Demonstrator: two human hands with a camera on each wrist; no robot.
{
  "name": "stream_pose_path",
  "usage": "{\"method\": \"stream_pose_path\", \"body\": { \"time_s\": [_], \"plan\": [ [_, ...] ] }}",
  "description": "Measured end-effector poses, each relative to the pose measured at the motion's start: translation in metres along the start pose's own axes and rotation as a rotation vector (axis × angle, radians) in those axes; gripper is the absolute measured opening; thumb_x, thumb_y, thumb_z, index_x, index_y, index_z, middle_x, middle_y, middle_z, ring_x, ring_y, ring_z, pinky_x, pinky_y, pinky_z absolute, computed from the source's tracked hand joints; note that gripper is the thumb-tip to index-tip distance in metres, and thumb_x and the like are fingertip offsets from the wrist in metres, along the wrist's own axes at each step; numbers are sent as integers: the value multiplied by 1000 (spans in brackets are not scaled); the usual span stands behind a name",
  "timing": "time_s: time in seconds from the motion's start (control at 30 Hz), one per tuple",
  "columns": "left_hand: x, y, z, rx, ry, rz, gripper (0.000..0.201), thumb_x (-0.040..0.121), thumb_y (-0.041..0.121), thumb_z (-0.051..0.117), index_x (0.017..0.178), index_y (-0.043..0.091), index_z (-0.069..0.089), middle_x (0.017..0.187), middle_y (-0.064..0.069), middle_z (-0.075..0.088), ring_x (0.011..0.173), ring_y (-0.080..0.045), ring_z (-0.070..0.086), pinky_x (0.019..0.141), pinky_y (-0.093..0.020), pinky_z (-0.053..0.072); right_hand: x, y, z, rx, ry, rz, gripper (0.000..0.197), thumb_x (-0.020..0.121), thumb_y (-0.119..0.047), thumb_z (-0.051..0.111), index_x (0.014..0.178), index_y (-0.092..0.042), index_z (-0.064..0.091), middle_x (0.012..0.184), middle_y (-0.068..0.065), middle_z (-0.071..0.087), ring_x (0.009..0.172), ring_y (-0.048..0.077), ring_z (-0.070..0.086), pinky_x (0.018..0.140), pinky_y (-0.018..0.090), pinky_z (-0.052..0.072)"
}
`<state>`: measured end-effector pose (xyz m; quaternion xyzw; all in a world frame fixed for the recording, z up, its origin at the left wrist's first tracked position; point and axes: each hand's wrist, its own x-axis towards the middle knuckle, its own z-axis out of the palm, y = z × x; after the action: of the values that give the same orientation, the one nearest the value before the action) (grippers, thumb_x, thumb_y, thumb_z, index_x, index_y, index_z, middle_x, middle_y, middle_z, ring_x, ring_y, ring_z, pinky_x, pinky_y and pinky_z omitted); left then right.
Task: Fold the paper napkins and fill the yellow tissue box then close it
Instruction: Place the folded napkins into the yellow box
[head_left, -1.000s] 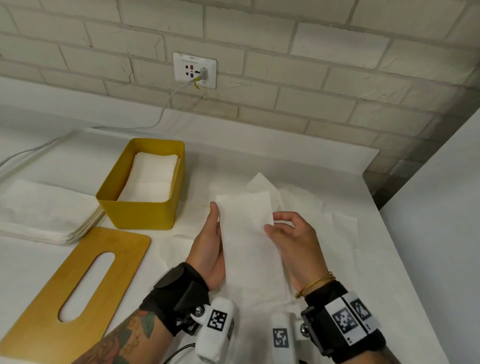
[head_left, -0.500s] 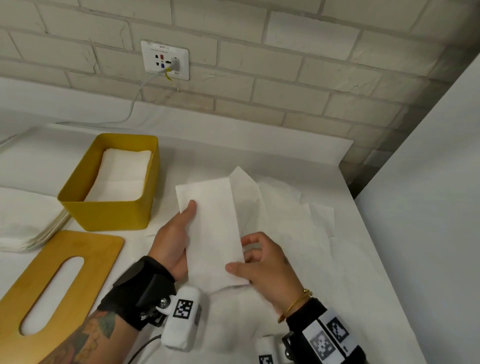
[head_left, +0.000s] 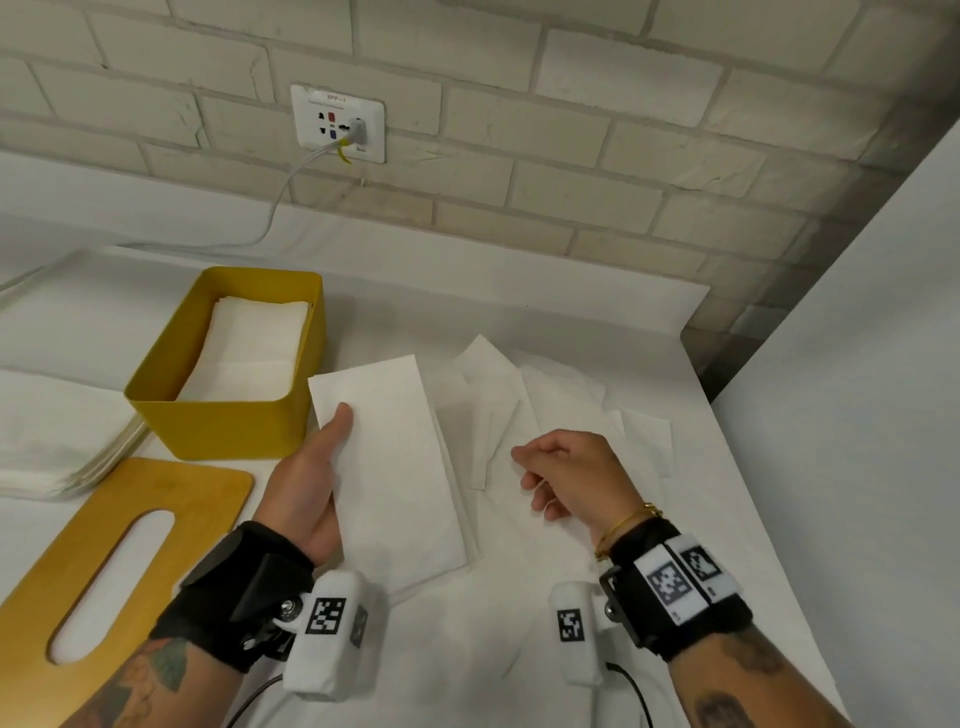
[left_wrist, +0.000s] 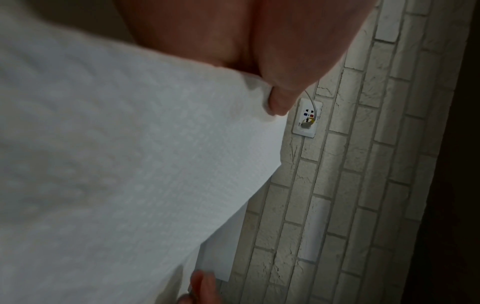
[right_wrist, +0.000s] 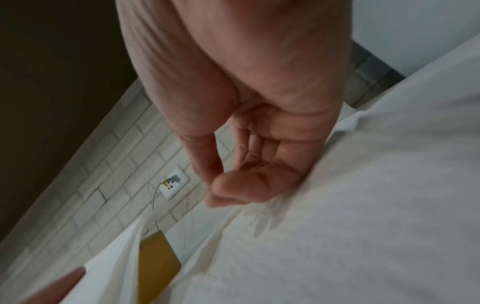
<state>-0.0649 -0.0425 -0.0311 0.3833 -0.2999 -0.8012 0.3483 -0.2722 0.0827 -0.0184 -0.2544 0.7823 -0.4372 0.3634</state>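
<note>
White folded napkin (head_left: 395, 467) pinched in left hand (head_left: 306, 488).

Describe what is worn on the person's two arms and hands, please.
Both forearms are bare and tattooed. The left hand has a black wrist strap carrying a white camera pod with a square black-and-white marker. The right hand has a thin gold bracelet, a black strap with two markers, and a cabled white pod.

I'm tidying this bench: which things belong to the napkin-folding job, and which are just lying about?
Job:
folded napkin, held by left hand
yellow tissue box
slotted lid
loose napkins
napkin stack

Lying about:
wall socket
white cable
</note>
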Motion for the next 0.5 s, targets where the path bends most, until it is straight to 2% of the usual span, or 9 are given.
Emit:
{"method": "stream_pose_path", "body": {
  "time_s": [0.1, 0.17, 0.23, 0.27, 0.33, 0.4, 0.43, 0.5],
  "plan": [
    [-2, 1, -5, -11, 19, -6, 28, 101, 34, 57, 119, 14, 67, 108, -8, 78, 90, -21, 77, 80, -42, 55, 7, -2, 21, -103, -23, 13, 35, 87, -37, 76, 81, -3, 72, 61, 4, 65, 46, 12, 52, 44, 21, 43],
    [-4, 1, -6, -8, 15, -16, 29, 101, 35, 56, 118, 15, 68, 106, -7, 78, 90, -22, 77, 81, -43, 55, 9, -1, 32, -124, -43, 11, 39, 83, -38, 80, 60, -10, 66, 53, 3, 58, 47, 15, 50, 51, 23, 45],
    [-5, 1, -8, -8, 16, -21, 29, 102, 36, 55, 118, 16, 68, 106, -7, 78, 89, -22, 77, 81, -43, 55, 9, 0, 41, -151, -66, -33, 51, 79, -31, 83, 40, -21, 52, 46, -1, 48, 51, 20, 48, 62, 32, 50],
    [-5, 2, -9, -9, 17, -22, 29, 102, 36, 54, 118, 16, 67, 106, -7, 78, 88, -22, 77, 80, -43, 55, 10, 1, 43, -175, -62, -49, 56, 79, -27, 84, 36, -22, 47, 44, -3, 45, 53, 21, 47, 66, 34, 51],
    [-5, 2, -10, -9, 18, -23, 30, 102, 37, 54, 119, 17, 67, 106, -7, 78, 88, -22, 77, 79, -43, 55, 10, -1, 40, -202, -15, -84, 48, 78, -25, 85, 43, -23, 53, 49, -6, 51, 55, 17, 51, 65, 27, 53],
    [-4, 1, -11, -9, 20, -23, 30, 102, 37, 55, 120, 17, 67, 107, -7, 78, 90, -23, 77, 79, -43, 55, 7, -6, 29, -244, 49, -155, 32, 77, -27, 87, 61, -15, 61, 63, -5, 60, 60, 10, 56, 56, 13, 43],
    [-4, 1, -10, -7, 22, -26, 30, 101, 37, 55, 120, 17, 67, 107, -7, 78, 91, -23, 77, 79, -43, 55, 4, -8, 22, -256, 78, -188, 30, 77, -28, 87, 66, -13, 63, 67, -4, 62, 62, 8, 56, 54, 11, 39],
    [-3, 1, -8, -7, 16, -27, 31, 101, 37, 56, 121, 17, 67, 108, -8, 78, 94, -24, 76, 80, -44, 55, 1, -11, 10, -250, 119, -221, 29, 77, -28, 87, 70, -11, 64, 68, -3, 61, 63, 9, 55, 57, 15, 40]
  ]
}}
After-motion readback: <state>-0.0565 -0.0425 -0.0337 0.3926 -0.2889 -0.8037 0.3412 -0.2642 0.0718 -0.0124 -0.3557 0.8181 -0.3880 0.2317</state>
